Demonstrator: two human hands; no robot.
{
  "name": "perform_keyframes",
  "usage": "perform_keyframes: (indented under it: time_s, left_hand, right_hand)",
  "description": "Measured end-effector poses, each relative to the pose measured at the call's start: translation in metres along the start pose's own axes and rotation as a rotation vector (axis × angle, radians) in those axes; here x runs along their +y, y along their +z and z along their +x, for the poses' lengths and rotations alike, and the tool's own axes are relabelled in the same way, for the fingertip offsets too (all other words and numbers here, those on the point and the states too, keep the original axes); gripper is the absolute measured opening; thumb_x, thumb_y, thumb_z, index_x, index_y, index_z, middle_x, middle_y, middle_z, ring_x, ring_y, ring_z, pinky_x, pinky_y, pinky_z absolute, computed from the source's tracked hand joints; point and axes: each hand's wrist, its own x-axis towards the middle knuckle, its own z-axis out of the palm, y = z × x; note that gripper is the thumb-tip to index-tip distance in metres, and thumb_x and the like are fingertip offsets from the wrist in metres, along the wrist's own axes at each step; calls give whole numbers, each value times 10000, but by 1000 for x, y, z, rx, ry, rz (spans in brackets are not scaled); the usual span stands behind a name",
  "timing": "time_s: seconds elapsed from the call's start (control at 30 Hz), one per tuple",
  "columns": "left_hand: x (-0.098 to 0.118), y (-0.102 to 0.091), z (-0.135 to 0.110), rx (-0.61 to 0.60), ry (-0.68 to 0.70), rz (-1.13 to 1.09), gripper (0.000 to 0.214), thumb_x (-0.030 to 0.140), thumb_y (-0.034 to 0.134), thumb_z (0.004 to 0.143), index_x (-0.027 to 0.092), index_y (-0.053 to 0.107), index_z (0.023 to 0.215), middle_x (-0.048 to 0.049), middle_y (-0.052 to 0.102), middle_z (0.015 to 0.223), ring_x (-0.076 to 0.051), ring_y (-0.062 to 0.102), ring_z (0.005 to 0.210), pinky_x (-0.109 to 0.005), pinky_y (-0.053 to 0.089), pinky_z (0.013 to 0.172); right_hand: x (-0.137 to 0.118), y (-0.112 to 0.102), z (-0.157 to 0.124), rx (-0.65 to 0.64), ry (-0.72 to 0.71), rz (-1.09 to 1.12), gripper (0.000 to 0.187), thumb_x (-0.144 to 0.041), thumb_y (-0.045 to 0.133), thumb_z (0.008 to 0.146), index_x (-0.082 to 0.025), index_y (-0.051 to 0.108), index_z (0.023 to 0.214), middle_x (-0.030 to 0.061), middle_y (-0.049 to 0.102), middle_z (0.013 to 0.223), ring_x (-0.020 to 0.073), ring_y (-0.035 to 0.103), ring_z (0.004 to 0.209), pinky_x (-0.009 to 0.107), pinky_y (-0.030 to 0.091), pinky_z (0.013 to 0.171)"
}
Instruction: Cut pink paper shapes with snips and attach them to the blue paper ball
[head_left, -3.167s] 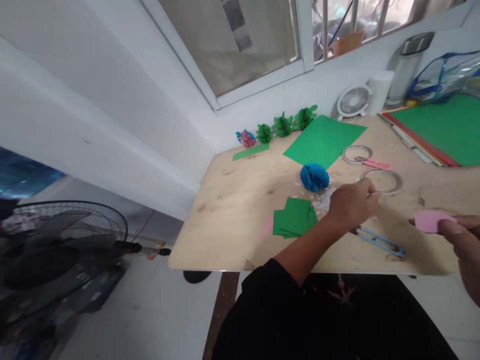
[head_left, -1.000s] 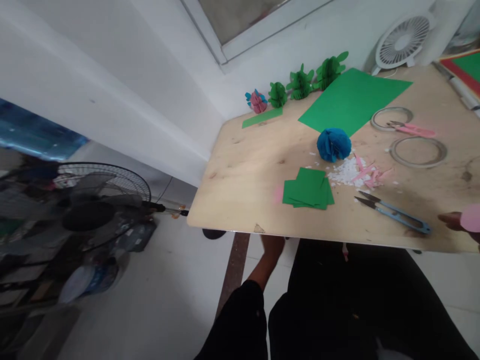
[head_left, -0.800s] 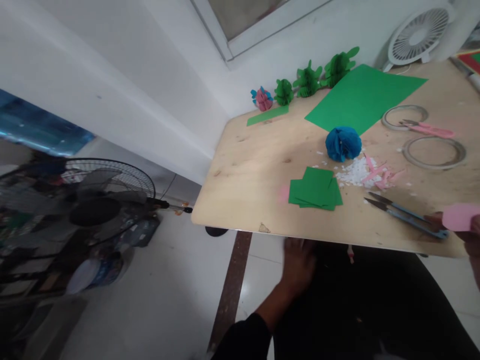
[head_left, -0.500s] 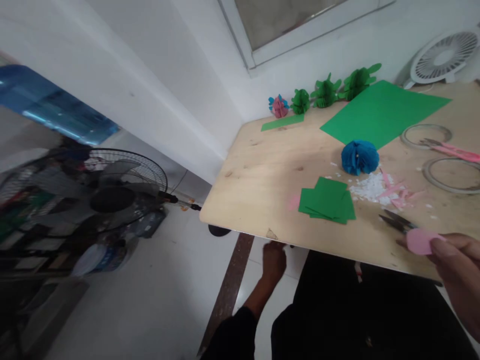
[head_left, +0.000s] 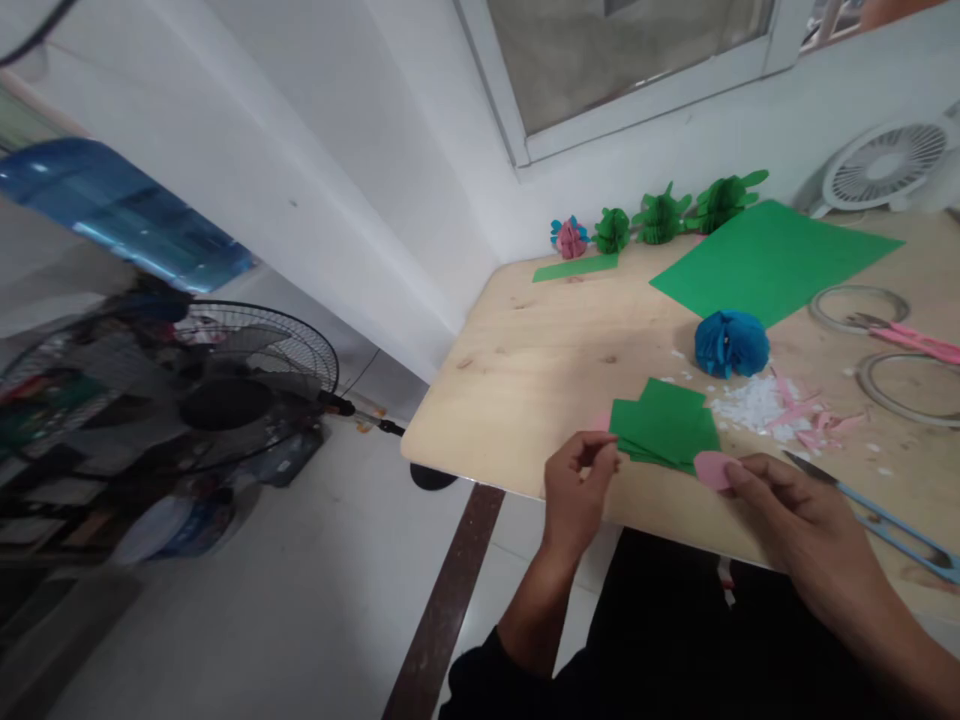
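My right hand (head_left: 795, 515) pinches a small rounded pink paper piece (head_left: 712, 470) between thumb and fingers, just above the table's front edge. Beside that hand lies a pair of scissors (head_left: 889, 520) with light blue handles, blades pointing left. At the left corner of a stack of green paper pieces (head_left: 664, 425), my left hand (head_left: 577, 490) has its fingers curled in and its thumb close to them. Whether they grip anything there cannot be made out. A bit of pink paper (head_left: 603, 422) shows at the stack's left side.
A blue paper ball (head_left: 731, 344) sits by white and pink scraps (head_left: 769, 408). A green sheet (head_left: 772, 260), tape rolls (head_left: 859, 303), pink-handled scissors (head_left: 919, 340) and a white fan (head_left: 889, 165) are farther right. Paper figures (head_left: 660, 217) line the wall behind.
My left hand has risen from below the table edge to the green stack. My right hand has moved left with the pink piece, and the blue-handled scissors now lie on the table.
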Motion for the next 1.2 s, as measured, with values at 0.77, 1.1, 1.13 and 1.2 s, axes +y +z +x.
perform_keyframes:
  time_s: [0.77,1.1,1.13,1.2]
  left_hand:
    - [16,74,33,-210,-241,-391,215,310,732,658,159,578,659,45,549,546,-69,478,481,-214,378,521]
    - [39,81,63,-208,-142,-443,183,280,723,670,169,578,681,3,661,612,-91,552,512,-228,445,562]
    - [40,80,66,-197,-128,-446,188,279,726,670,168,575,685,-5,673,622,-92,558,513,-230,450,564]
    - [42,77,74,-173,-110,-440,192,269,727,668,167,566,692,-13,684,629,-95,566,518,-226,446,561]
  right_hand:
    - [0,-1,44,-4,-146,-50,473,-679,539,759,-223,660,718,16,643,649,143,559,584,267,445,520]
    - [-2,-17,64,-32,-239,-189,507,-694,458,803,-242,652,681,12,665,685,160,600,638,268,451,531]
    - [-2,-16,64,-46,-250,-202,503,-688,454,812,-245,656,687,7,658,669,155,592,620,267,445,520]
    - [0,-9,64,-77,-277,-228,480,-661,448,834,-251,669,718,-5,633,626,142,567,571,265,428,493]
